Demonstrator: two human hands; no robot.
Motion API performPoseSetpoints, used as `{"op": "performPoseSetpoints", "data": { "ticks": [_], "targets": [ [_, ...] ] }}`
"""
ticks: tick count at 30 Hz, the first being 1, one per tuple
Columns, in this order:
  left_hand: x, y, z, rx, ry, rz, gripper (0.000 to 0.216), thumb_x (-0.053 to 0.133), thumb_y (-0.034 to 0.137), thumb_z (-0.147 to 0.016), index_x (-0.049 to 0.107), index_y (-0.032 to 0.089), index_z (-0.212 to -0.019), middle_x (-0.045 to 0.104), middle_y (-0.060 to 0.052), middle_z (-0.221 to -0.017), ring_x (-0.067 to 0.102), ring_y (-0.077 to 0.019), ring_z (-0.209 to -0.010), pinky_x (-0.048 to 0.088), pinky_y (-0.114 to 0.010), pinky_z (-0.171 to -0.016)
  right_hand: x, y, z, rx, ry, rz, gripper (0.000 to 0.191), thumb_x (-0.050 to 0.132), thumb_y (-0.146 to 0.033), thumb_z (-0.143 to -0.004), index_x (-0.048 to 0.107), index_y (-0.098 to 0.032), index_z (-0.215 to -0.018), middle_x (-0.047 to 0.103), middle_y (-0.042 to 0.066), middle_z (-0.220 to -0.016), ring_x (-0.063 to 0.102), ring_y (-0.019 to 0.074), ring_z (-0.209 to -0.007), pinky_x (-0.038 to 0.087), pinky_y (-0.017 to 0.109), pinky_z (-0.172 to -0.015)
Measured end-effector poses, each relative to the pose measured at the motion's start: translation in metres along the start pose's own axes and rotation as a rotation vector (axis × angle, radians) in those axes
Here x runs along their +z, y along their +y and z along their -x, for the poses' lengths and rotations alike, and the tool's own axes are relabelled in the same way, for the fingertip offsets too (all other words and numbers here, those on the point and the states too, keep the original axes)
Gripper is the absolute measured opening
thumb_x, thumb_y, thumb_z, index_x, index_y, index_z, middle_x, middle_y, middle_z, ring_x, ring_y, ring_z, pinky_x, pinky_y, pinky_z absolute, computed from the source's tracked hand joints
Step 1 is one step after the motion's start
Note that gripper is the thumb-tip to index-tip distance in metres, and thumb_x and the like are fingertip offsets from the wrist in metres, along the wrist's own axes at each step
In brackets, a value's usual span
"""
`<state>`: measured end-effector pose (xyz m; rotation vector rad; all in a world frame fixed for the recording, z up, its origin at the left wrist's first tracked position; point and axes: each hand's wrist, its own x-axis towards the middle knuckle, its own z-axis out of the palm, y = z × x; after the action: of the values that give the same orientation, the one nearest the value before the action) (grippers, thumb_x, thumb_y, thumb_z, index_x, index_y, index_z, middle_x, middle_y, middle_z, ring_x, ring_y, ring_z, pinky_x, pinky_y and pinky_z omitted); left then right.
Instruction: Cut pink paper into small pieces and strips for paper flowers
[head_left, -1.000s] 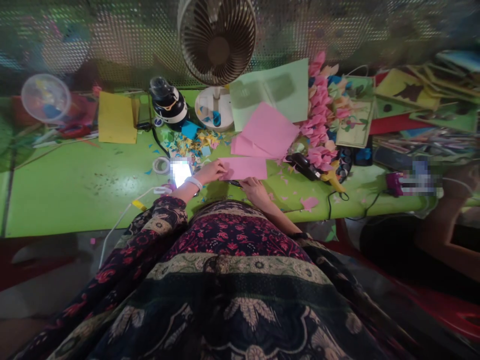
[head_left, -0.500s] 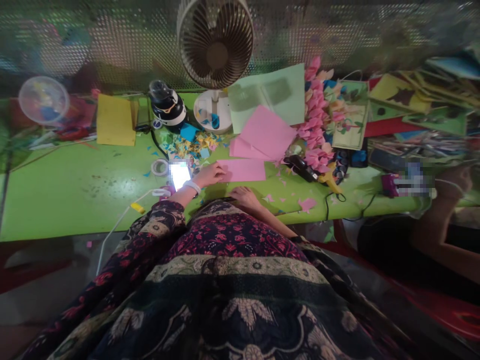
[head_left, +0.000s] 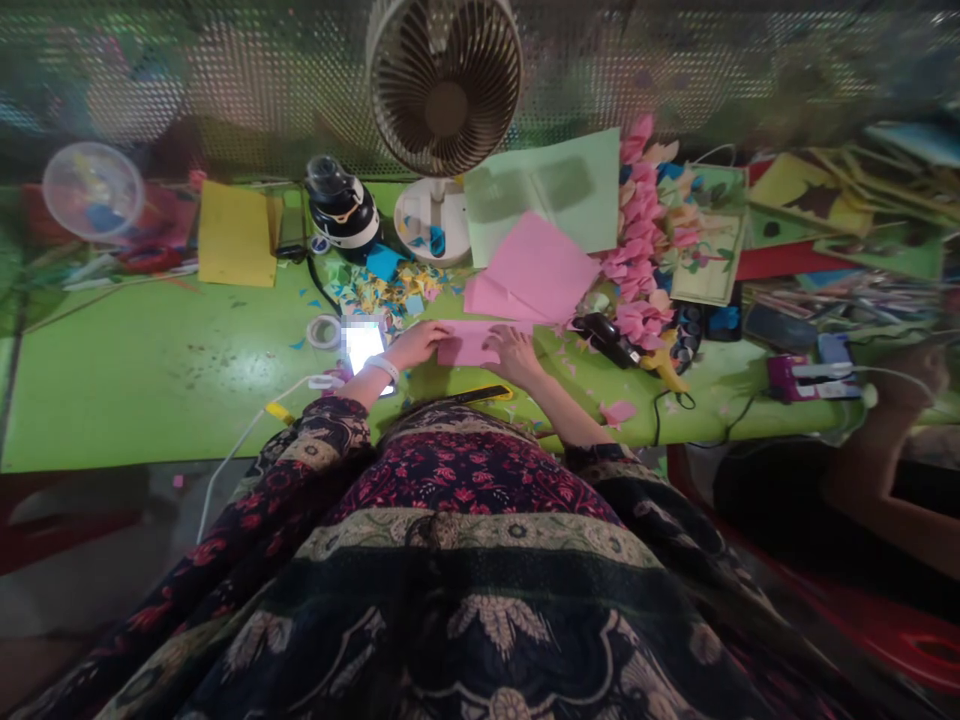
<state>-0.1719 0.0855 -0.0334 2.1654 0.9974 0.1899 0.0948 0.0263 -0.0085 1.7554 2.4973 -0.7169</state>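
Observation:
A narrow pink strip of paper (head_left: 466, 345) lies on the green table in front of me. At its left end, my left hand (head_left: 420, 345) has its fingers closed together on the paper's edge. My right hand (head_left: 516, 356) rests on the right part of the strip, fingers spread. Close to the table's front edge, below the hands, lies a yellow and black utility knife (head_left: 480, 395). Beside my left wrist is a phone (head_left: 366, 350) with a bright screen. More pink sheets (head_left: 540, 265) lie beyond the strip.
A fan (head_left: 446, 100) stands at the back, with a dark bottle (head_left: 343, 210) to its left. Paper scraps (head_left: 397, 290) lie before them. Pink paper petals (head_left: 634, 220) and a black stapler-like tool (head_left: 606, 338) are on the right. A co-worker's arm (head_left: 892, 410) is at far right.
My right hand has moved up from the table's front edge onto the pink strip. The utility knife now shows where that hand was. My left hand stays at the strip's left end.

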Motion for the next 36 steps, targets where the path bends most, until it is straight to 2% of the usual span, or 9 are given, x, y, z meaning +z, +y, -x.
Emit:
{"op": "performPoseSetpoints", "data": {
  "ticks": [2, 4, 9, 13, 17, 20, 25, 31, 36],
  "targets": [
    [0.001, -0.001, -0.001, 0.000, 0.000, 0.002, 0.046, 0.048, 0.008, -0.092, 0.077, 0.022, -0.126, 0.069, -0.006, -0.140, 0.064, -0.0241, -0.130, 0.046, -0.043, -0.122, 0.001, -0.004, -0.005, 0.008, 0.020, -0.006, 0.047, 0.081, -0.041, -0.087, 0.066, -0.019, -0.126, 0.060, 0.018, -0.141, 0.054, 0.0355, -0.129, 0.045, 0.048, -0.102],
    [0.002, -0.002, -0.001, -0.017, 0.004, -0.002, 0.048, 0.048, 0.007, -0.091, 0.077, 0.022, -0.127, 0.069, -0.007, -0.141, 0.063, -0.0245, -0.131, 0.046, -0.044, -0.122, 0.001, -0.007, -0.011, 0.044, -0.038, -0.004, 0.055, 0.082, -0.043, -0.086, 0.062, -0.019, -0.131, 0.064, 0.016, -0.134, 0.060, 0.0326, -0.119, 0.048, 0.044, -0.096],
    [0.002, -0.001, 0.000, -0.028, -0.004, 0.023, 0.041, 0.055, 0.017, -0.091, 0.077, 0.023, -0.125, 0.069, -0.007, -0.140, 0.064, -0.0251, -0.131, 0.047, -0.043, -0.120, -0.002, -0.010, -0.016, 0.044, -0.159, 0.054, 0.034, 0.076, -0.046, -0.091, 0.069, -0.021, -0.113, 0.070, 0.011, -0.115, 0.065, 0.0269, -0.102, 0.046, 0.036, -0.087],
    [-0.001, 0.001, -0.001, -0.085, -0.026, 0.063, 0.037, 0.055, 0.022, -0.090, 0.080, 0.021, -0.117, 0.069, -0.006, -0.139, 0.064, -0.0259, -0.130, 0.046, -0.041, -0.121, -0.004, -0.013, -0.012, -0.004, -0.075, 0.101, 0.029, 0.075, -0.040, -0.092, 0.072, -0.019, -0.112, 0.068, 0.014, -0.116, 0.063, 0.0297, -0.106, 0.043, 0.040, -0.093],
    [-0.003, 0.005, -0.002, -0.091, -0.020, 0.096, 0.023, 0.065, 0.028, -0.085, 0.079, 0.020, -0.102, 0.069, -0.009, -0.138, 0.065, -0.0278, -0.127, 0.049, -0.041, -0.117, -0.003, -0.021, -0.003, -0.066, 0.072, 0.100, 0.035, 0.068, -0.028, -0.095, 0.067, -0.017, -0.129, 0.065, 0.018, -0.129, 0.057, 0.0331, -0.119, 0.041, 0.044, -0.101],
    [-0.003, 0.008, 0.000, -0.089, -0.003, 0.119, 0.012, 0.070, 0.030, -0.084, 0.075, 0.020, -0.088, 0.070, -0.009, -0.136, 0.065, -0.0277, -0.126, 0.048, -0.044, -0.116, 0.003, -0.026, 0.019, -0.111, 0.131, 0.051, 0.038, 0.061, -0.029, -0.100, 0.064, -0.014, -0.135, 0.064, 0.019, -0.131, 0.057, 0.0323, -0.120, 0.042, 0.045, -0.103],
    [-0.005, 0.008, 0.006, -0.102, -0.025, 0.173, 0.010, 0.071, 0.028, -0.082, 0.076, 0.022, -0.088, 0.068, -0.005, -0.140, 0.063, -0.0270, -0.131, 0.045, -0.044, -0.120, 0.019, -0.034, 0.066, -0.258, -0.133, 0.021, 0.036, 0.068, -0.026, -0.095, 0.067, -0.017, -0.129, 0.067, 0.015, -0.125, 0.059, 0.0291, -0.116, 0.046, 0.041, -0.101],
    [-0.009, 0.010, 0.010, -0.152, -0.021, 0.234, 0.008, 0.072, 0.024, -0.078, 0.077, 0.023, -0.084, 0.068, -0.003, -0.143, 0.064, -0.0269, -0.131, 0.045, -0.043, -0.120, 0.026, -0.043, 0.077, -0.117, -0.173, 0.065, 0.031, 0.062, -0.014, -0.090, 0.068, -0.017, -0.120, 0.067, 0.014, -0.118, 0.059, 0.0284, -0.114, 0.048, 0.039, -0.099],
    [-0.011, 0.011, 0.010, -0.179, -0.029, 0.245, 0.006, 0.073, 0.024, -0.077, 0.077, 0.024, -0.081, 0.068, -0.001, -0.144, 0.063, -0.0281, -0.133, 0.043, -0.045, -0.122, 0.033, -0.020, 0.097, 0.070, -0.078, -0.030, 0.031, 0.060, -0.016, -0.086, 0.067, -0.020, -0.117, 0.068, 0.014, -0.118, 0.059, 0.0300, -0.114, 0.050, 0.042, -0.098]
  ]
}}
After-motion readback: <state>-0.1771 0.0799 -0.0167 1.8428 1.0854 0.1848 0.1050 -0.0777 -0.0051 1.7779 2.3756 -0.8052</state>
